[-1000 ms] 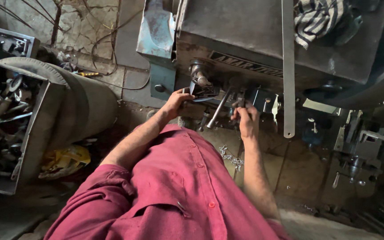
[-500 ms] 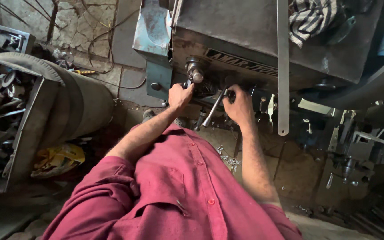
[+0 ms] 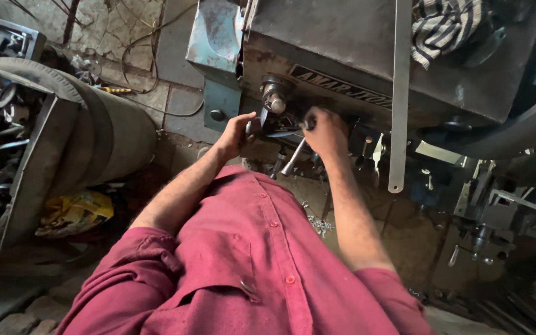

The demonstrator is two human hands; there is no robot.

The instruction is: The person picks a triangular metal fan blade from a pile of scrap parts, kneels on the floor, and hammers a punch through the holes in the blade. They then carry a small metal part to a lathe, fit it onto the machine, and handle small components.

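— What have the hands got hold of?

— The left hand [image 3: 236,133] is curled against the side of a dark control handle [image 3: 275,118] on the front of the grey machine [image 3: 367,56], fingers bent round its edge. The right hand [image 3: 326,131] is closed into a fist just beside it, on the other side of the same fitting. I can't see what sits inside that fist; the fingers cover it.

— So where is the handle exactly?

— Low on the machine's front face, under a round metal knob [image 3: 274,102], between the two hands. A bright steel lever [image 3: 293,157] slants down from there, just below the right fist.

— And around them?

— A long flat metal bar [image 3: 399,99] hangs down the machine's front to the right of the hands. A striped cloth [image 3: 445,25] lies on top of the machine. Off to the left stands a metal crate [image 3: 29,180] full of loose steel parts, and a crumpled yellow bag [image 3: 72,212] lies on the floor beside it. The red shirt [image 3: 249,260] fills the bottom of the view.
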